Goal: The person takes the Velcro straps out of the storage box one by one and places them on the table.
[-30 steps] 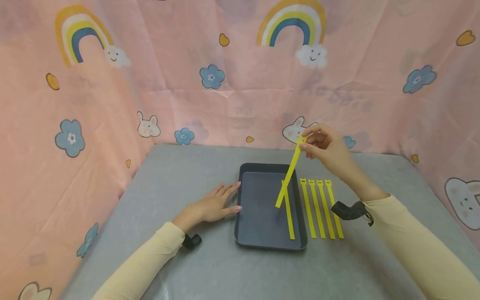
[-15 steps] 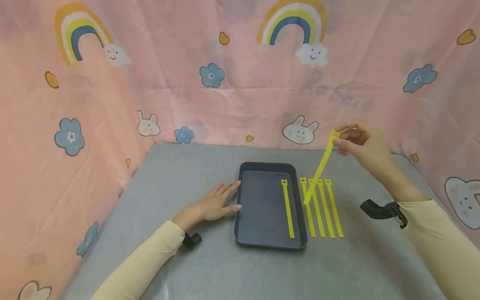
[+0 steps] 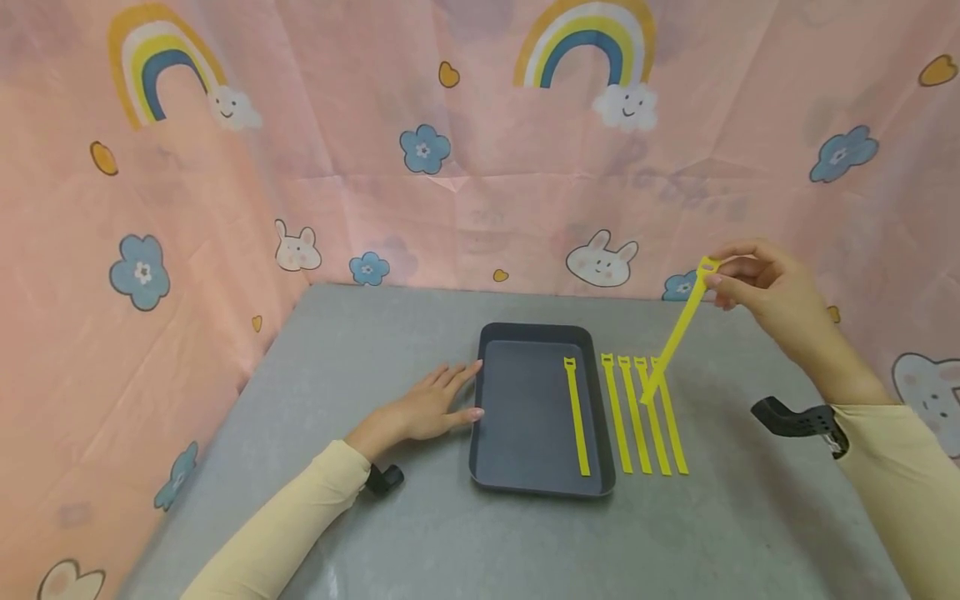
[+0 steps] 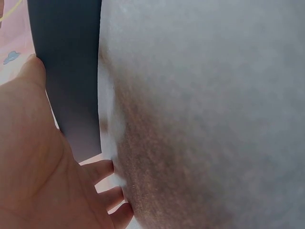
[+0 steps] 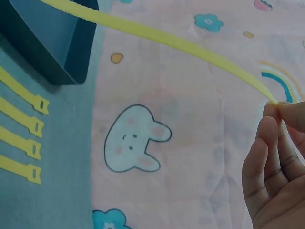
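Observation:
My right hand (image 3: 780, 296) pinches a yellow cable tie (image 3: 678, 329) by its slotted head, between thumb and fingertips. The strap slants down to the left, its tail overlapping the row on the table in the head view. In the right wrist view the held cable tie (image 5: 176, 42) bows gently toward the tray. With fingers spread, my left hand (image 3: 423, 408) touches the left rim of a dark grey tray (image 3: 517, 417). A single yellow cable tie (image 3: 577, 417) lies lengthwise inside the tray near its right wall.
Several yellow cable ties, such as the leftmost tie (image 3: 617, 412), lie side by side right of the tray, heads pointing away. A pink printed cloth (image 3: 480, 217) hangs behind and beside the grey table (image 3: 360, 333).
From above the tray, my right hand has carried the pinched cable tie to the right, over the row of ties. The left hand and tray have stayed put.

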Demonstrator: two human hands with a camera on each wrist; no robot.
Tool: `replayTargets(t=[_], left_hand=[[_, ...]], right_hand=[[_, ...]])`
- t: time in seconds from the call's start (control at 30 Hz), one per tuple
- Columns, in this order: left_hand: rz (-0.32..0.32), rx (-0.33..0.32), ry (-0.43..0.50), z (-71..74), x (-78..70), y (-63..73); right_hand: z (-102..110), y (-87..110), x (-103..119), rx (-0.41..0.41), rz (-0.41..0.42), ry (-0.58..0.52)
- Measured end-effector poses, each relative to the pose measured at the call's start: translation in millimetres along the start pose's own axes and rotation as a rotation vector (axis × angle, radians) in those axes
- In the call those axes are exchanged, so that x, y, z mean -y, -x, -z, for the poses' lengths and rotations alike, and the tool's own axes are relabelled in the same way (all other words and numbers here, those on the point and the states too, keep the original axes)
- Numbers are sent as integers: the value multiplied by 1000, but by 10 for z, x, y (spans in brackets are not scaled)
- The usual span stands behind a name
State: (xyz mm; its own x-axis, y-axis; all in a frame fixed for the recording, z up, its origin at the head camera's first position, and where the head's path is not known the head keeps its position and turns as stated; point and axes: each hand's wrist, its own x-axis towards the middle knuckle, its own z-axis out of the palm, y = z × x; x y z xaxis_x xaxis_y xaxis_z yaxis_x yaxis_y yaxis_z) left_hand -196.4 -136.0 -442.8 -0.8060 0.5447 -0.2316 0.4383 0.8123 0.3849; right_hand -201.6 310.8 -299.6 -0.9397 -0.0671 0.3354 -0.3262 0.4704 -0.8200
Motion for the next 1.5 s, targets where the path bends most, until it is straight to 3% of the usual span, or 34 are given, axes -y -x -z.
replayTargets(t=[0.27,0.47,0.73,0.87,1.13,1.5], left_hand=[[3,2,-4,3,3,2],[1,9,3,15,4,13],[-11,6,4,21,-6,4],[-7,3,2,14,-9,1],[-7,3,1,-3,11,-11],[3,23,-1,18,7,-1]], right_hand=[[132,2,-122,14,-38,24],[247,36,-266,53,-112,59],[367,127,-496,167,-227,172],[346,173,-625,245,-290,176],[206,237,-842,400,-333,203],[45,220,-1080,393,-322,191]])
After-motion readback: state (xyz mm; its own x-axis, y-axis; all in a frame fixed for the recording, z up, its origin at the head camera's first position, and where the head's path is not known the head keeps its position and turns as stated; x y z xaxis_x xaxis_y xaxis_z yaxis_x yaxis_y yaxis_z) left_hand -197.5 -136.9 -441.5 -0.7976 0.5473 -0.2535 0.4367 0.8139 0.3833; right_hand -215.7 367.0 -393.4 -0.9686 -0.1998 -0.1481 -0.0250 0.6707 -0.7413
